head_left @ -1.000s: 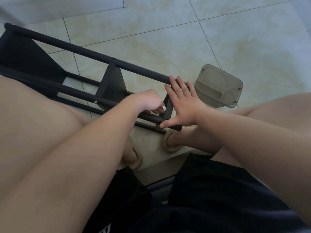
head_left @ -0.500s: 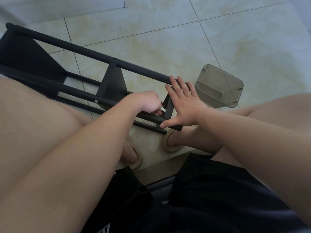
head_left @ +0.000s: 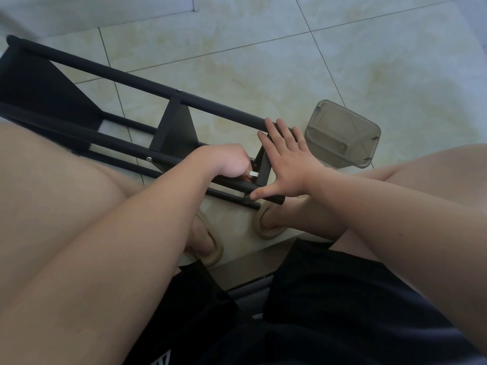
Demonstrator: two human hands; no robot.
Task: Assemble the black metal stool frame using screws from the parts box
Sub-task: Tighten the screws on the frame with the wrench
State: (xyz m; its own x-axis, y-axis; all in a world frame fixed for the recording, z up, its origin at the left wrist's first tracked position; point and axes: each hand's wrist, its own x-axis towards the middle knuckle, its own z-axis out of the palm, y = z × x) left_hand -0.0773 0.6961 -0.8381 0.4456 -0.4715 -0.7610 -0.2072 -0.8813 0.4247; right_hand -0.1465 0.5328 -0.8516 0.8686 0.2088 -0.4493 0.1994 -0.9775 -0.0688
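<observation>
The black metal stool frame (head_left: 137,80) lies on its side on the tiled floor, legs running from upper left to the centre. My left hand (head_left: 226,162) is curled around a small light-coloured tool or screw (head_left: 253,174) at the frame's near bracket (head_left: 263,167); what it is exactly I cannot tell. My right hand (head_left: 287,164) lies flat with straight fingers across the leg ends, thumb pressing the lower bar (head_left: 237,184). A screw head (head_left: 149,159) shows on one bar, another screw head (head_left: 179,90) on the top bar.
A translucent grey parts box (head_left: 342,135) stands on the floor just right of my right hand. My bare knees flank the frame, and my feet in beige sandals (head_left: 266,227) rest below it. Pale floor tiles (head_left: 290,61) spread beyond.
My left hand has shifted slightly left and down at the bracket, and a small light object now shows at its fingertips. My right hand stays pressed on the leg ends.
</observation>
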